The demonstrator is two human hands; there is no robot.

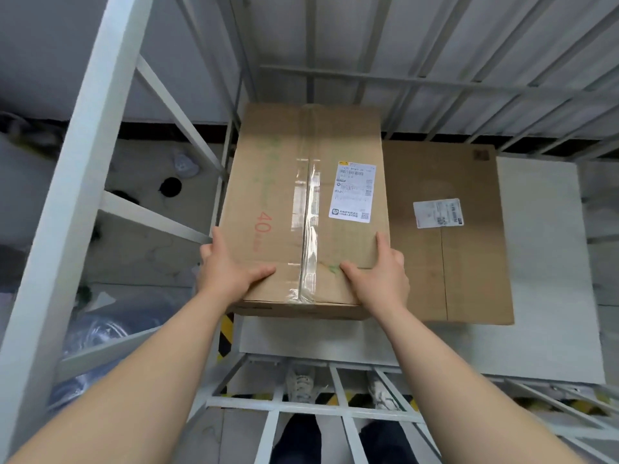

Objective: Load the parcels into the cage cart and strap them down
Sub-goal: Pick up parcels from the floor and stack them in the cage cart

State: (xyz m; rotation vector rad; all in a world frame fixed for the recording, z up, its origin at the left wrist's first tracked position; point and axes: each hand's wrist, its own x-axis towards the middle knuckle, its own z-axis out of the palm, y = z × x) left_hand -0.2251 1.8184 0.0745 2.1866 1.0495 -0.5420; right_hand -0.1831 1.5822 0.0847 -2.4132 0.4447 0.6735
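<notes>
A tall brown cardboard parcel [281,209] with clear tape down its middle, a white shipping label and a red "40" is inside the white metal cage cart [368,410], against its left side. My left hand [227,267] grips the parcel's near left corner, thumb on top. On the near right corner sits my right hand [378,274], its fingers along the right edge. A second, flatter brown parcel [449,249] with its own label lies on the cart's white floor [542,262], just right of the first and lower.
White bars of the cage rise on the left [83,182], at the back [435,85] and along the near side. Outside on the left are a grey floor and blue plastic wrap [97,333]. My feet [301,383] show through the near bars.
</notes>
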